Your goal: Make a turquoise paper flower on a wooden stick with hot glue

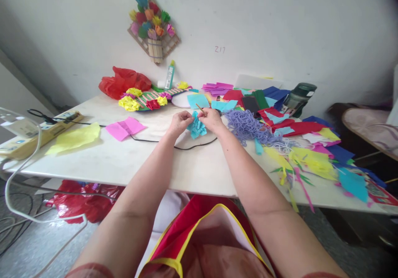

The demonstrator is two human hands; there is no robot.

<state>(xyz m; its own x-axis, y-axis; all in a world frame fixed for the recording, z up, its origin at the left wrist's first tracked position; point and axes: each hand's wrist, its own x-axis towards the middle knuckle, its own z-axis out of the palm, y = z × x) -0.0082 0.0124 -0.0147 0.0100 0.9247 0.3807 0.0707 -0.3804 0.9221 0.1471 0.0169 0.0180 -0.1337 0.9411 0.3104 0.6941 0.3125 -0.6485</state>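
Observation:
A light-blue crepe paper flower (196, 129) with crinkled petals is between my hands, just above the table. My left hand (180, 122) is closed, its fingertips pinching the flower's left edge. On the other side, my right hand (212, 120) is closed around a thin wooden stick (200, 109) that slants up and left past the fingers; it also touches the flower. Flat light-blue paper pieces (198, 100) lie just beyond. A tangle of lavender yarn (248, 124) rests right of my right hand. Whether the stick touches the flower is hidden.
The white table (143, 162) carries pink sheets (124, 129), a yellow sheet (74, 138), a power strip (40, 135) and a flower-decorated piece (149, 100). A black cable (192, 148) crosses below my hands. Paper scraps and a dark bottle (299, 100) stand to the right.

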